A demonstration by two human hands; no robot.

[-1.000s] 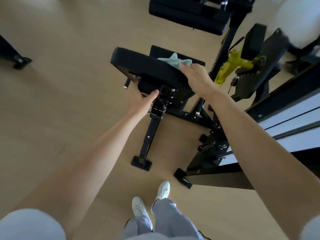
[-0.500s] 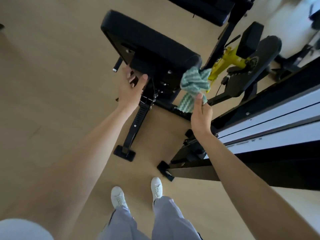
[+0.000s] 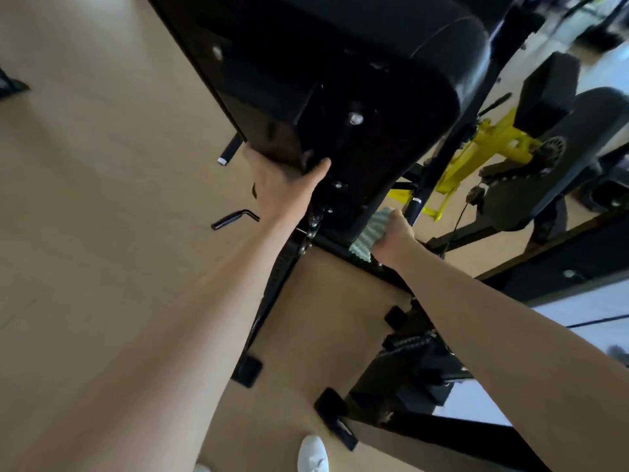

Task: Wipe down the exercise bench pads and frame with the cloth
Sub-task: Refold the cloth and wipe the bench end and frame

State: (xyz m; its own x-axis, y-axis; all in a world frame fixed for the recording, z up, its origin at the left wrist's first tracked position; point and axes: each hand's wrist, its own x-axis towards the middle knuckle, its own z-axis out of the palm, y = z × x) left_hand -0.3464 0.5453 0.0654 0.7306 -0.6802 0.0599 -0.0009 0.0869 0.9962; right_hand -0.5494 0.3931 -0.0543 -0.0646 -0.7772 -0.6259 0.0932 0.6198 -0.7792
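Down at the right of the exercise bench, just below the raised pad [image 3: 442, 46]: right hand [image 3: 396, 238] curled into a fist round the green-and-white striped cloth [image 3: 369, 233], pressing it against the black frame [image 3: 280, 284] under the pad. Half a second ago held the same cloth higher, at the right corner of the pad; one second ago pressed it flat on the pad's top. Now lower, on the metal. Judged from this: top and edge of the pad probably done, work passing to the frame and the underside.

At the left, left hand [image 3: 282, 185] gripping the near lower edge of the pad, thumb laid on the underside beside a bolt, other fingers hidden behind the edge. Same grip as before, so likely keeping the pad tilted up to open the way beneath. View also much closer to the bench than before.

Hard to make out: underside of the pad very dark, brackets and bolts only small glints. Not possible to tell which exact part of the frame the cloth touches, nor how much cloth lies folded inside the fist. Far end of the bench cut off at the top. Yellow machine [image 3: 490, 144] at the far right blurred. Nearest, only the toe of one white shoe [image 3: 313, 453] on the wooden floor [image 3: 85, 216].
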